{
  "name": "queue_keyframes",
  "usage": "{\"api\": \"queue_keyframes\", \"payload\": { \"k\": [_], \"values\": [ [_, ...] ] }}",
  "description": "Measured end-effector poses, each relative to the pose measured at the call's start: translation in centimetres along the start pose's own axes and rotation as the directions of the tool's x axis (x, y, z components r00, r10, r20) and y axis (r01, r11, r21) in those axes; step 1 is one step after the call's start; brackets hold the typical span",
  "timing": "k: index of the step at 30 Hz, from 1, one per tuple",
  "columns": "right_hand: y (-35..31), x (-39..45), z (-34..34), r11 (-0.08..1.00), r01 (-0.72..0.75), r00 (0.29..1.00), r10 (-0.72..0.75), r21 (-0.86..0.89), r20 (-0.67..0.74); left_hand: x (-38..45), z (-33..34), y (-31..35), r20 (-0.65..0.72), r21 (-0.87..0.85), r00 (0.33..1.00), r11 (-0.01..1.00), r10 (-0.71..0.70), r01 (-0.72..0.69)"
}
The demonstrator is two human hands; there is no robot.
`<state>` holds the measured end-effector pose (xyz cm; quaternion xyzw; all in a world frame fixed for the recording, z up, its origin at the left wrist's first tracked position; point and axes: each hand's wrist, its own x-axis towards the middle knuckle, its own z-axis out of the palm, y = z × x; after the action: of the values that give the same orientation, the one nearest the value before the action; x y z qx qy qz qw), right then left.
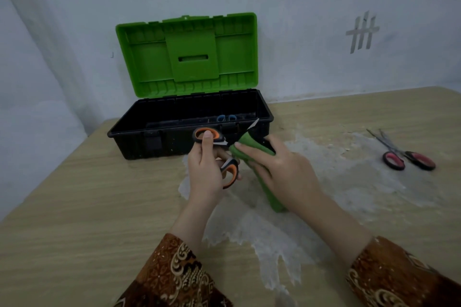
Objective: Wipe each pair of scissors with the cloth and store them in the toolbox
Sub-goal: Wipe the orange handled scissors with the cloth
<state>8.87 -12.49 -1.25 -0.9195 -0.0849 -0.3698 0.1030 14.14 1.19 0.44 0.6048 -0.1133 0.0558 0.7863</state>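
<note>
My left hand (205, 177) grips the orange-and-black scissors (230, 172) by their handles, thumb laid on the upper ring. My right hand (279, 169) holds the green cloth (245, 143) wrapped round the blades; only a blade tip pokes out past the cloth near the box rim. The black toolbox (159, 143) with its green lid raised stands just behind my hands. Blue scissor handles (225, 118) show inside it. A red-handled pair of scissors (407, 158) lies open on the table to the right.
The wooden table (87, 207) has a worn whitish patch under and right of my hands. A pale wall stands close behind the toolbox. The table's left edge runs diagonally beside the box.
</note>
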Motion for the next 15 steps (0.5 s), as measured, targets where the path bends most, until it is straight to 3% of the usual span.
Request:
{"api": "queue_keyframes", "payload": {
  "k": [10, 13, 15],
  "values": [
    [3.2, -0.6, -1.7, 0.933, -0.338, 0.940, 0.341, -0.121, 0.006, 0.1, -0.3, 0.6, 0.013, -0.008, 0.998, 0.998, 0.056, -0.056],
    [2.9, -0.2, -2.6, 0.949, -0.310, 0.948, 0.305, -0.058, -0.090, 0.1, -0.2, 0.6, 0.023, 0.006, 0.997, 0.998, 0.068, -0.068],
    [1.7, 0.3, -3.0, 0.985, -0.170, 0.976, 0.169, 0.007, -0.138, -0.1, 0.0, 0.4, 0.024, 0.018, 0.996, 0.996, 0.088, -0.088]
  ]
}}
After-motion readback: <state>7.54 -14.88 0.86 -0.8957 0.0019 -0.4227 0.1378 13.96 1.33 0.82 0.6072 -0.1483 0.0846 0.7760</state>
